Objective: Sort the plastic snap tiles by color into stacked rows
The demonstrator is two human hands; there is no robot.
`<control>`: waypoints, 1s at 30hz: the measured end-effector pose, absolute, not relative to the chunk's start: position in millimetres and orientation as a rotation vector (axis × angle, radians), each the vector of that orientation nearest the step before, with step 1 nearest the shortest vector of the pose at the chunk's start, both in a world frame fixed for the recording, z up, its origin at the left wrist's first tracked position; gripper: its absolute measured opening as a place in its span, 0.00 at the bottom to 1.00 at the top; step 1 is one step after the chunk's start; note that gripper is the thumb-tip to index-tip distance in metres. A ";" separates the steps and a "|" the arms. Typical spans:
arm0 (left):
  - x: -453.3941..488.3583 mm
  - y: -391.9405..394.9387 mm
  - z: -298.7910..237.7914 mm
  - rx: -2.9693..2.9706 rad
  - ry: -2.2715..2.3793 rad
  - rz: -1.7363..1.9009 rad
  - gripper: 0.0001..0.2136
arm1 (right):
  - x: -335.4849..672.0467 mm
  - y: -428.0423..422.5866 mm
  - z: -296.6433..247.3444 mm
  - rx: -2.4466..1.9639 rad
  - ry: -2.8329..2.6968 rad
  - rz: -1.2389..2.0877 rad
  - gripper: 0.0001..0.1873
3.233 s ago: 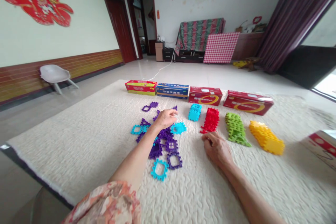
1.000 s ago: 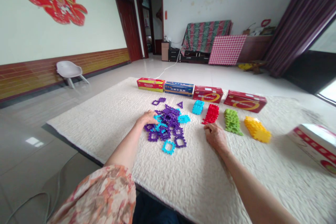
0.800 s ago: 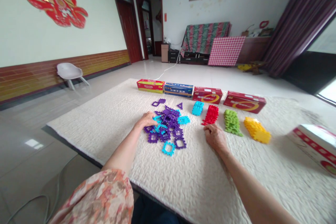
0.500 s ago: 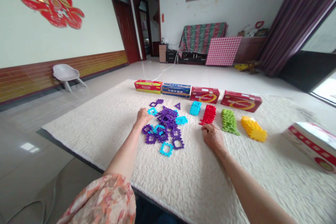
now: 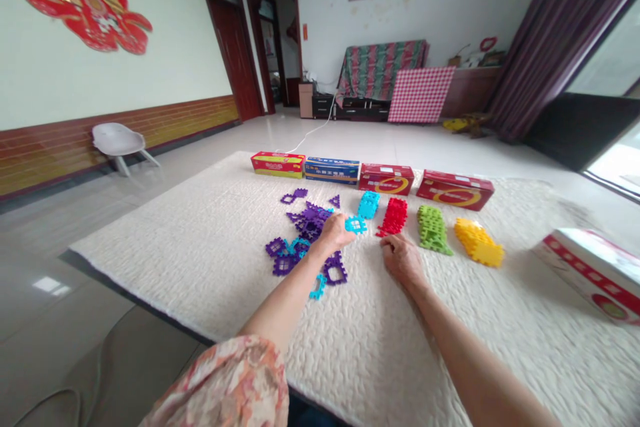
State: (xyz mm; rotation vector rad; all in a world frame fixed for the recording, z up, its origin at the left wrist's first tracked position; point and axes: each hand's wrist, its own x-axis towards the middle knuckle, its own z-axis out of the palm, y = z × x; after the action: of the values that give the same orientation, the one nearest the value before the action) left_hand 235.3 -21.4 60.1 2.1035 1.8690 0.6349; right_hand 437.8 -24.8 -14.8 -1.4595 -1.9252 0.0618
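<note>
My left hand (image 5: 336, 235) is closed on a light blue building tile (image 5: 356, 224) with a window pattern and toothed edges. The tile is just in front of a light blue stack (image 5: 369, 205). Beneath and beside my left forearm lies a loose heap of purple tiles (image 5: 309, 219) with a few light blue ones mixed in. My left arm partly hides a light blue frame tile (image 5: 318, 287). Fingers curled, my right hand (image 5: 401, 259) rests on the quilted cover just below the red stack (image 5: 394, 215); nothing shows in it.
A green stack (image 5: 433, 229) and a yellow stack (image 5: 479, 242) lie to the right. Behind stand a red-yellow box (image 5: 278, 165), a blue box (image 5: 332, 170) and two red boxes (image 5: 386, 179). A white-red carton (image 5: 590, 267) is at the right edge.
My left hand has carried the light blue tile from the left side of the purple heap rightwards to the front of the light blue stack. My right hand has stayed in place.
</note>
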 end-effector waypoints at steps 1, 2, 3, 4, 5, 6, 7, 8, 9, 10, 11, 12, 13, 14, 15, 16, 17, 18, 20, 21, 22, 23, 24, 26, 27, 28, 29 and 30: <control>236.9 -21.2 57.4 2.125 1.845 0.651 0.16 | 437.7 -24.9 -14.4 -1.457 -1.923 0.060 0.16; 236.1 -21.1 55.2 2.142 1.831 0.676 0.16 | 437.7 -24.9 -14.1 -1.455 -1.919 0.059 0.16; 233.0 -21.1 53.4 2.155 1.827 0.705 0.17 | 437.7 -24.9 -14.0 -1.453 -1.917 0.059 0.16; 228.0 -21.3 52.4 2.161 1.831 0.735 0.18 | 437.7 -24.8 -13.9 -1.450 -1.915 0.060 0.16; 221.1 -22.0 52.2 2.161 1.843 0.755 0.18 | 437.8 -24.7 -13.8 -1.447 -1.912 0.058 0.15; 212.6 -23.1 52.9 2.153 1.860 0.764 0.17 | 437.8 -24.5 -13.9 -1.445 -1.912 0.055 0.15; 202.7 -24.8 54.5 2.139 1.883 0.761 0.16 | 437.8 -24.4 -13.9 -1.443 -1.914 0.052 0.15; 191.6 -27.2 56.8 2.123 1.913 0.749 0.16 | 437.9 -24.3 -14.0 -1.442 -1.920 0.048 0.15; 179.7 -30.1 59.7 2.097 1.955 0.715 0.15 | 438.0 -24.2 -14.1 -1.443 -1.926 0.044 0.16; 167.5 -33.7 62.9 2.073 2.005 0.655 0.15 | 438.1 -24.1 -14.1 -1.446 -1.934 0.040 0.16; 155.5 -37.7 66.2 2.056 2.062 0.570 0.15 | 438.3 -24.0 -14.1 -1.449 -1.943 0.037 0.16; 144.2 -41.9 69.3 2.042 2.112 0.461 0.14 | 438.4 -24.0 -14.0 -1.451 -1.949 0.036 0.16; 134.4 -46.2 72.0 2.022 2.149 0.351 0.13 | 438.5 -24.0 -13.9 -1.454 -1.952 0.034 0.16; 126.2 -50.3 73.9 1.994 2.180 0.253 0.13 | 438.7 -24.1 -13.8 -1.454 -1.954 0.032 0.16; 119.9 -54.0 75.0 1.974 2.196 0.168 0.12 | 438.8 -24.1 -13.6 -1.454 -1.955 0.031 0.16; 115.6 -57.1 75.1 1.961 2.197 0.101 0.12 | 438.8 -24.2 -13.3 -1.452 -1.955 0.030 0.16; 113.0 -59.5 74.3 1.958 2.187 0.052 0.10 | 438.9 -24.3 -13.1 -1.451 -1.956 0.029 0.16; 111.9 -61.2 72.8 1.965 2.171 0.019 0.09 | 438.9 -24.4 -12.9 -1.450 -1.958 0.028 0.16; 111.7 -62.6 68.2 1.982 2.145 -0.006 0.06 | 438.8 -24.6 -12.6 -1.449 -1.961 0.027 0.16; 111.9 -62.5 65.6 1.982 2.143 -0.003 0.06 | 438.7 -24.6 -12.6 -1.448 -1.961 0.028 0.16; 111.6 -62.0 63.0 1.980 2.147 0.010 0.06 | 438.6 -24.7 -12.7 -1.447 -1.958 0.029 0.16; 110.7 -61.2 60.7 1.974 2.154 0.024 0.06 | 438.5 -24.6 -13.0 -1.447 -1.952 0.030 0.16; 109.3 -60.1 58.6 1.966 2.160 0.040 0.07 | 438.4 -24.6 -13.5 -1.447 -1.945 0.031 0.16; 104.8 -57.7 55.1 1.945 2.173 0.076 0.07 | 438.4 -24.4 -14.4 -1.448 -1.933 0.028 0.16; 102.2 -56.4 53.7 1.934 2.181 0.096 0.07 | 438.4 -24.2 -14.8 -1.448 -1.929 0.025 0.16; 99.6 -55.0 52.3 1.921 2.191 0.118 0.07 | 438.5 -24.1 -15.1 -1.447 -1.929 0.022 0.16; 97.1 -53.7 51.1 1.908 2.202 0.141 0.08 | 438.6 -24.0 -15.2 -1.444 -1.930 0.019 0.16; 94.8 -52.5 50.0 1.895 2.211 0.166 0.08 | 438.7 -24.0 -15.1 -1.440 -1.933 0.017 0.17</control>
State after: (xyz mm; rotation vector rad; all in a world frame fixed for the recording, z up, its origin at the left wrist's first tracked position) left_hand 94.8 -52.5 50.0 1.8946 2.2112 0.1657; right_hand 438.7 -24.0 -15.1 -1.4404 -1.9333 0.0173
